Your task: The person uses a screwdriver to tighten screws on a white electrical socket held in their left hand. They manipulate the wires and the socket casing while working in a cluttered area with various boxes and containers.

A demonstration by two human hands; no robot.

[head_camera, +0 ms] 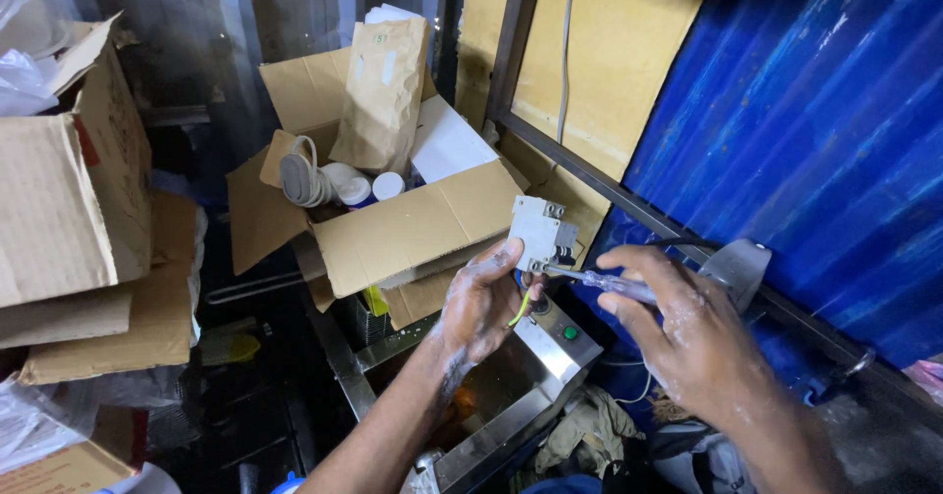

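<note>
A person's left hand point(481, 302) grips a white plastic circuit breaker point(540, 234) with yellow-green wire point(521, 307), raised above a stainless-steel appliance point(535, 376). The right hand point(688, 332) pinches a clear-handled screwdriver point(599, 280), tip at the breaker, near an open cardboard box point(413, 229).

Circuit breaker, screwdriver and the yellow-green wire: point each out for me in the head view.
circuit breaker point(536, 229), head view, on its white front face.
screwdriver point(611, 284), head view, on its clear handle.
yellow-green wire point(521, 309), head view, on the bend below the left hand's thumb.
</note>
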